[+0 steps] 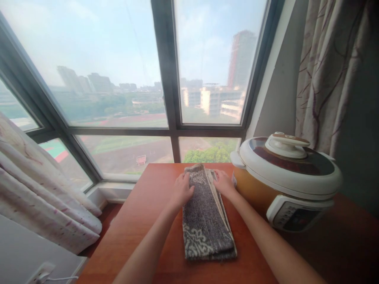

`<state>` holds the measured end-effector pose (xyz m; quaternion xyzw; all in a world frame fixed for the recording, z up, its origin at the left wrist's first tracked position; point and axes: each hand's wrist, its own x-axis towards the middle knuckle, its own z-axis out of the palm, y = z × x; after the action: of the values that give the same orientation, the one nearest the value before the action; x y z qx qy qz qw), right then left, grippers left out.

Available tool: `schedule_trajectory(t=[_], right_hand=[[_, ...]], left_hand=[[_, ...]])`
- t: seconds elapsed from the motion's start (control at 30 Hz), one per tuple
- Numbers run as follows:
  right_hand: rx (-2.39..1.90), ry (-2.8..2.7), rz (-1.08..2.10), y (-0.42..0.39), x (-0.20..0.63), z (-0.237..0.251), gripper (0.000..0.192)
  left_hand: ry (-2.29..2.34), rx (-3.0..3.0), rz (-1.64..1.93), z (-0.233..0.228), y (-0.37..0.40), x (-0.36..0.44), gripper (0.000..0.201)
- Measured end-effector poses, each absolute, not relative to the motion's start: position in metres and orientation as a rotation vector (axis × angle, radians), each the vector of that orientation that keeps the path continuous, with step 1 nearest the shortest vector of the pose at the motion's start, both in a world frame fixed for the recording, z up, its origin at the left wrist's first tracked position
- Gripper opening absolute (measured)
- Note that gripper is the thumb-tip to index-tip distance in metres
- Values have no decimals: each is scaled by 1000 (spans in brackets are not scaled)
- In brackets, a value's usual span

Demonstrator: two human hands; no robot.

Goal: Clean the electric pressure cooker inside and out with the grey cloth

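Beside the window, on the worktop [142,221], my left hand [182,191] and right hand [223,183] press flat, apart, on the folded towel's [204,221] far end, a cooker [284,181] just right, squaring the fold; next needs edges aligned.

A white-lidded cooker [286,181] on the wooden table [139,221] — curtains [328,71] flank the window [166,79].

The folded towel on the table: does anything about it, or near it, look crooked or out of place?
Nothing is spilled or damaged. The folded towel lies slightly askew on the wooden table, its layers not quite aligned along the right edge. Left hand and right hand press its far end, beside the electric cooker.
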<state>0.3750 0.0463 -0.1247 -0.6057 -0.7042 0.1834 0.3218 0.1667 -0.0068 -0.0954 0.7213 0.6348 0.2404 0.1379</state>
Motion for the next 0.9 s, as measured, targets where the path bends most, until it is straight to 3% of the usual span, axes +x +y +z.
schedule_trajectory(t=[0.17, 0.3, 0.37, 0.5, 0.57, 0.73, 0.9], right_hand=[[-1780, -1908, 501, 31, 378, -139, 27], [-1851, -1981, 543, 20, 371, -141, 28], [-1870, -2005, 553, 15, 368, -142, 30], [-1874, -2039, 580, 5, 367, -142, 29], [-1857, -2056, 604, -1, 368, -142, 29], [-1796, -2076, 684, -10, 377, -140, 34], [-1832, -1991, 708, 9, 375, -134, 52]], left_hand=[[1889, 2235, 584, -98, -42, 177, 27], [1728, 2430, 309, -92, -93, 199, 17], [1596, 2469, 295, -98, -122, 209, 24], [1323, 2587, 302, -122, -159, 211, 71], [1272, 2620, 234, -132, -166, 204, 75], [1215, 2743, 236, -145, -174, 187, 66], [1318, 2863, 507, -149, -176, 205, 33]])
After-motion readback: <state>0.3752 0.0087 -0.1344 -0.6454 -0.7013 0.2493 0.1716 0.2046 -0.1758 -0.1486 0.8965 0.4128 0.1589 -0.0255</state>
